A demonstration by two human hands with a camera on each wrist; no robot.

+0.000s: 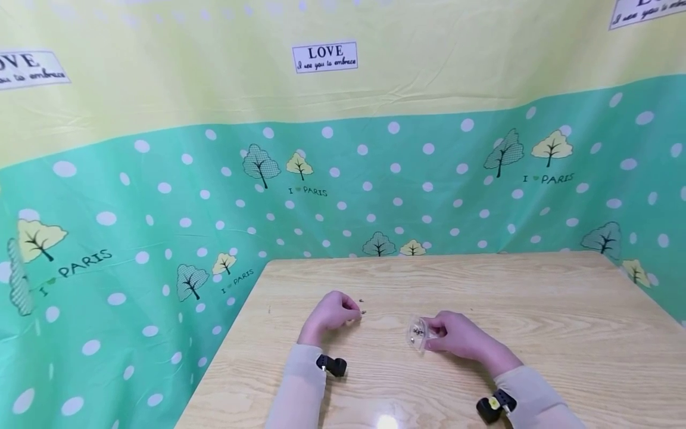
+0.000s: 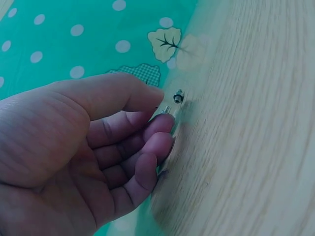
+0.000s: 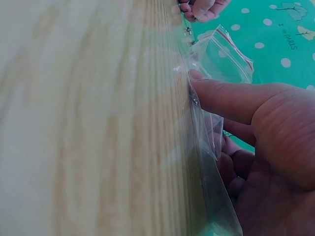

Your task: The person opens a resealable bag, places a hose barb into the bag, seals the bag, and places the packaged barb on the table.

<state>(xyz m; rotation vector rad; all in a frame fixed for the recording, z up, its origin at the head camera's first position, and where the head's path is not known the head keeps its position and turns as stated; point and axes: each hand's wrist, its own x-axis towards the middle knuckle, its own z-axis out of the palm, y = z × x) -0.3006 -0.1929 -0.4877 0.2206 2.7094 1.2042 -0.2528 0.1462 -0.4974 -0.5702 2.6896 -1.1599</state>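
My left hand (image 1: 333, 311) is low over the table at left, its fingers curled and the thumb and index fingertips close together. A dark speck of a small metal piece shows between them in the left wrist view, mostly hidden. Just past the fingertips is a silver screw-like piece with a dark ring (image 2: 178, 96), and a second small silver piece (image 2: 166, 110) is right behind the index fingertip. My right hand (image 1: 462, 337) grips a clear zip bag (image 3: 224, 59) with a red strip, between thumb and fingers. Several small dark metal pieces (image 1: 418, 332) lie in the bag.
The wood-grain table (image 1: 536, 292) runs under both hands. Behind and to the left hangs a green and yellow curtain (image 1: 375, 196) with dots and trees. Black wrist cameras sit on the left sleeve (image 1: 302, 381) and right sleeve (image 1: 536, 393).
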